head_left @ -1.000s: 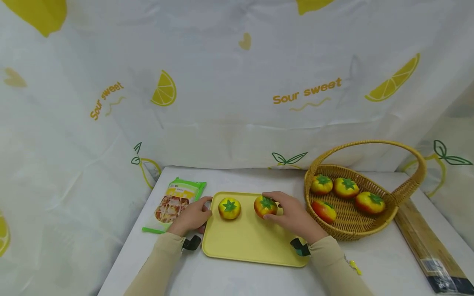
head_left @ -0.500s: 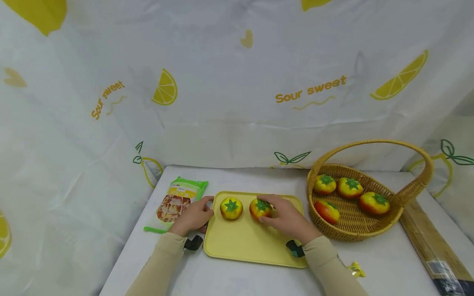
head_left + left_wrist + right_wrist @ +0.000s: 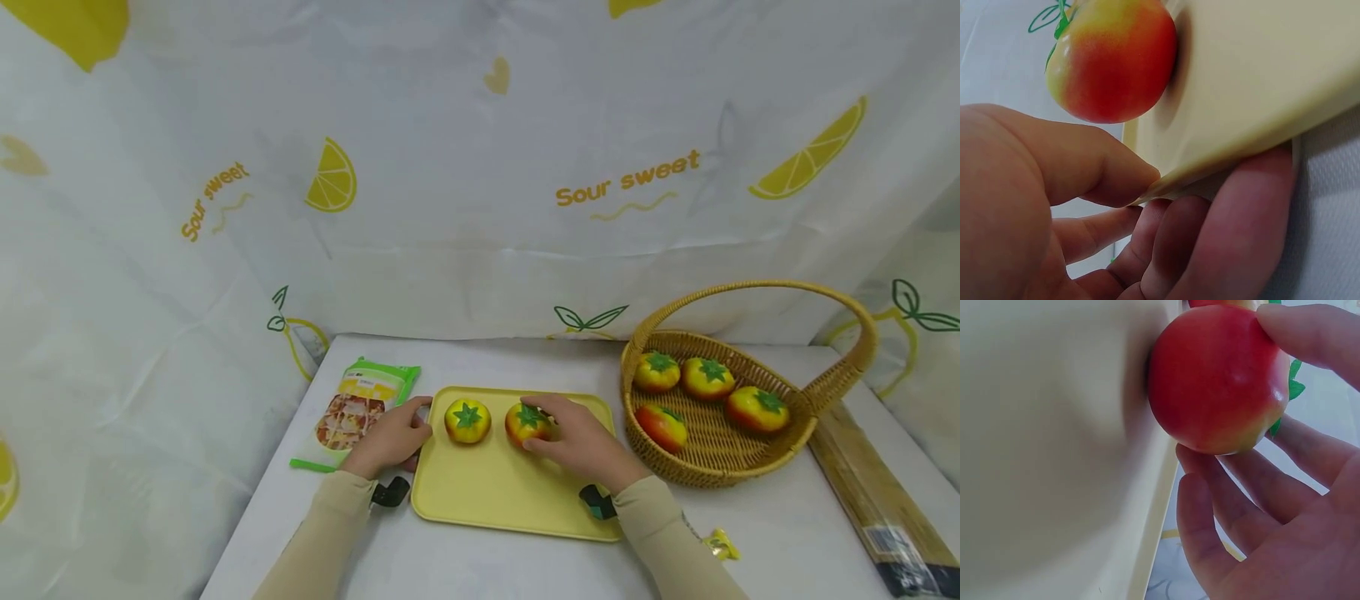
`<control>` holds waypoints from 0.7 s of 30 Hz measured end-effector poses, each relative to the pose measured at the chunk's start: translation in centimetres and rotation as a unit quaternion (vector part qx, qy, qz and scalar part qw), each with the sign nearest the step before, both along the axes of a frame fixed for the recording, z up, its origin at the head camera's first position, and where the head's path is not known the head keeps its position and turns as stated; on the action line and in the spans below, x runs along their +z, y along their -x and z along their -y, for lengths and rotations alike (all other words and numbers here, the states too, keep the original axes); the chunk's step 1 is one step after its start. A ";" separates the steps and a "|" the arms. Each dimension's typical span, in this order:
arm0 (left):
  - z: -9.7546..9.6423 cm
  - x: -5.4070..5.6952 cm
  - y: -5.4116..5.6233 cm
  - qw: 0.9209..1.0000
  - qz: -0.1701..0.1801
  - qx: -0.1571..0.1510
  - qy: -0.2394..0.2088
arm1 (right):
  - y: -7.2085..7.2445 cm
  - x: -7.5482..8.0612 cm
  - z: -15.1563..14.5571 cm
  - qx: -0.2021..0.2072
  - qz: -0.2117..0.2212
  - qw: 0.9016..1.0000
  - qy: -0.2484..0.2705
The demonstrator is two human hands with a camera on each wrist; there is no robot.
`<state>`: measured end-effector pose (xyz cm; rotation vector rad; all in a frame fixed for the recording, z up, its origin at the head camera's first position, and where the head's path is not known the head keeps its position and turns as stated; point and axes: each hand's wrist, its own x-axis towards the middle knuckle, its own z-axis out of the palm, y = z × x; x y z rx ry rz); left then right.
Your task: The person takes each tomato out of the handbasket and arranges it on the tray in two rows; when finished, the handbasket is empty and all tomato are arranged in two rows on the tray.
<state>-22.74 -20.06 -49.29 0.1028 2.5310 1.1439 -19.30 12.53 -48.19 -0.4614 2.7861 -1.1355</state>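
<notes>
In the head view, my left hand (image 3: 390, 437) is at the left edge of a yellow tray (image 3: 517, 508). The left wrist view shows the thumb over its rim and the fingers beneath. My right hand (image 3: 581, 437) holds a red-and-yellow persimmon (image 3: 1213, 381) with a green leafy top between thumb and fingers. In the right wrist view, its underside is right at the tray's surface. Left of it, a second, yellower persimmon (image 3: 467, 421) sits on the tray, a short gap between the two.
A wicker basket (image 3: 712, 477) with a tall handle stands at right, several persimmons inside. A green-and-white food packet (image 3: 356, 417) lies left of the tray. Beyond the basket is a long brown packaged board (image 3: 862, 483). A small yellow wrapper (image 3: 722, 544) lies near the right forearm.
Between the first two frames, the right hand moved its persimmon a little left along the tray, closer to the other one. Since then it has stayed put. The left hand keeps its grip on the rim.
</notes>
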 end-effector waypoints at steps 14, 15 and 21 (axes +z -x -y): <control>-0.3 0.6 -0.3 1.000 0.002 0.001 0.011 | 0.1 0.3 0.0 -0.002 0.013 1.000 -0.008; -0.3 0.6 -0.2 1.000 0.002 0.001 0.011 | 0.1 0.4 0.0 0.000 0.009 1.000 -0.010; -0.1 0.6 0.0 1.000 0.002 -0.002 0.016 | 0.0 0.5 -0.2 0.001 0.008 1.000 -0.012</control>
